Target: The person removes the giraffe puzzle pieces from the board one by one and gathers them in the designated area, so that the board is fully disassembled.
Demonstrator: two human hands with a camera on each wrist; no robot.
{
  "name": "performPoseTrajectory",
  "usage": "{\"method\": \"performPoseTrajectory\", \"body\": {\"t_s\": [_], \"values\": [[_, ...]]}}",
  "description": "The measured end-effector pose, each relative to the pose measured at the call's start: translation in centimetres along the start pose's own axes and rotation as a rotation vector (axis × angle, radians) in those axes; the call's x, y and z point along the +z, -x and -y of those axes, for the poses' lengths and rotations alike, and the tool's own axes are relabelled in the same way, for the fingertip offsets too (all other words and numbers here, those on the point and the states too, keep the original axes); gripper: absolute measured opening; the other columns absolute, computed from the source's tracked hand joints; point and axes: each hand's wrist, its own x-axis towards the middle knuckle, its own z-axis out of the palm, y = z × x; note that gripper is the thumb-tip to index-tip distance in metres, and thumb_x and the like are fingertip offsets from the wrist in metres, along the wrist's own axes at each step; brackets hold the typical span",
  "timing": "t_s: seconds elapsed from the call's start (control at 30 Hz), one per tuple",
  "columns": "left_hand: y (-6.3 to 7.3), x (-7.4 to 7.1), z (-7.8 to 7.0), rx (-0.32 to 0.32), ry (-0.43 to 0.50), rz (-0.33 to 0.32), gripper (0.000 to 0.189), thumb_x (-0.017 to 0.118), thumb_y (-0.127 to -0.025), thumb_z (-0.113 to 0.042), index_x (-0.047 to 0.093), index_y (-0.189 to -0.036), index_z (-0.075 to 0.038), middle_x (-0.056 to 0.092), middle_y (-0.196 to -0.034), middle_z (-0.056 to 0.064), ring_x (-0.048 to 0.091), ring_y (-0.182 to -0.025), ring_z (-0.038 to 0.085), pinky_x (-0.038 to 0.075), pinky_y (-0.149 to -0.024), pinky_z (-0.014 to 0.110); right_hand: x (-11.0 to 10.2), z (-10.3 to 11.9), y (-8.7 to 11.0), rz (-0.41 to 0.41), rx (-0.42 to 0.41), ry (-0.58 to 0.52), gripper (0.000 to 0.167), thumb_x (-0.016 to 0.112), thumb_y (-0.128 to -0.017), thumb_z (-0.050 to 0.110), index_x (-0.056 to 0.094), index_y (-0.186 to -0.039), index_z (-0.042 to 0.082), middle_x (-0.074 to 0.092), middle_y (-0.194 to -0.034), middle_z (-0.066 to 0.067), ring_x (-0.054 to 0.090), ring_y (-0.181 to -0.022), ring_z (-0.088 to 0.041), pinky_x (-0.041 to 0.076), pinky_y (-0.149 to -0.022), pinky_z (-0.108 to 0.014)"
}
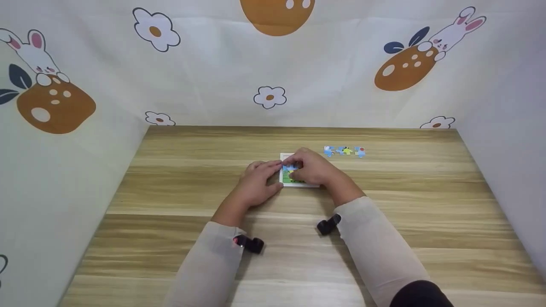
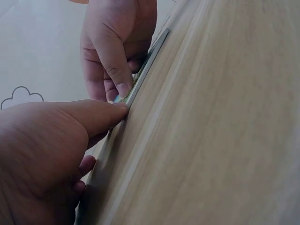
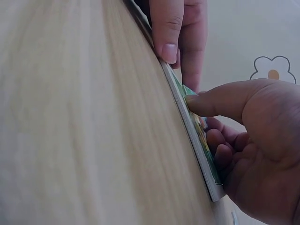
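Note:
A small jigsaw puzzle in a white-edged frame (image 1: 281,174) lies on the table, its picture green, blue and yellow. My left hand (image 1: 258,181) rests along the frame's left side, thumb at the near corner and fingertips at the upper edge. Over the puzzle, my right hand (image 1: 313,168) bends its thumb and fingers around a puzzle piece (image 3: 188,90), a green bit of which shows tilted above the frame in the right wrist view. Most of that piece is hidden by the fingers. The right hand also covers much of the picture.
Several loose puzzle pieces (image 1: 346,151), blue with yellow and red spots, lie in a row behind and right of the frame. The wood-grain table (image 1: 170,192) meets a patterned cloth wall (image 1: 213,85) at the back.

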Motion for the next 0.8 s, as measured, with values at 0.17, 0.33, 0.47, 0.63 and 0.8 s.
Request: {"method": "performPoseTrajectory", "body": {"t_s": [0.17, 0.33, 0.47, 0.63, 0.8], "values": [[0.04, -0.03, -0.05, 0.002, -0.007, -0.002, 0.063, 0.068, -0.104, -0.042, 0.049, -0.162, -0.027, 0.042, -0.171, -0.012, 0.031, -0.160, 0.030, 0.025, -0.129, 0.065, -0.03, 0.10, 0.04, -0.001, 0.011, 0.002, 0.039, 0.076, -0.093, 0.011, 0.077, -0.132, 0.015, 0.067, -0.122, -0.008, 0.059, -0.107, -0.023, 0.052, -0.098, -0.039], [0.12, -0.07, -0.12, 0.003, -0.014, -0.001, 0.063, 0.068, -0.104, -0.042, 0.049, -0.162, -0.027, 0.042, -0.172, -0.012, 0.032, -0.160, 0.030, 0.025, -0.129, 0.065, -0.13, 0.23, 0.09, 0.004, 0.043, 0.018, 0.039, 0.077, -0.095, 0.013, 0.075, -0.134, 0.014, 0.068, -0.124, -0.008, 0.062, -0.112, -0.025, 0.054, -0.104, -0.044], [0.17, -0.08, -0.14, 0.000, -0.015, 0.002, 0.063, 0.068, -0.104, -0.042, 0.049, -0.162, -0.027, 0.042, -0.172, -0.013, 0.031, -0.160, 0.029, 0.024, -0.130, 0.064, -0.15, 0.41, 0.09, -0.001, 0.043, 0.035, 0.040, 0.078, -0.095, 0.013, 0.075, -0.135, 0.012, 0.068, -0.121, -0.008, 0.062, -0.109, -0.024, 0.055, -0.102, -0.043], [0.14, -0.04, -0.11, -0.008, 0.009, 0.006, 0.063, 0.068, -0.104, -0.042, 0.049, -0.163, -0.028, 0.042, -0.172, -0.012, 0.029, -0.161, 0.030, 0.022, -0.130, 0.064, -0.17, 0.39, 0.10, -0.028, 0.022, 0.042, 0.037, 0.080, -0.094, 0.014, 0.077, -0.131, 0.012, 0.071, -0.118, -0.007, 0.063, -0.104, -0.022, 0.056, -0.097, -0.041], [0.05, -0.04, -0.07, -0.006, 0.005, 0.006, 0.063, 0.068, -0.104, -0.042, 0.049, -0.163, -0.027, 0.042, -0.172, -0.011, 0.029, -0.161, 0.032, 0.023, -0.131, 0.064, -0.36, 0.16, 0.16, -0.054, 0.002, 0.040, 0.036, 0.081, -0.093, 0.016, 0.078, -0.128, 0.012, 0.074, -0.114, -0.006, 0.066, -0.101, -0.020, 0.058, -0.094, -0.039]]}}
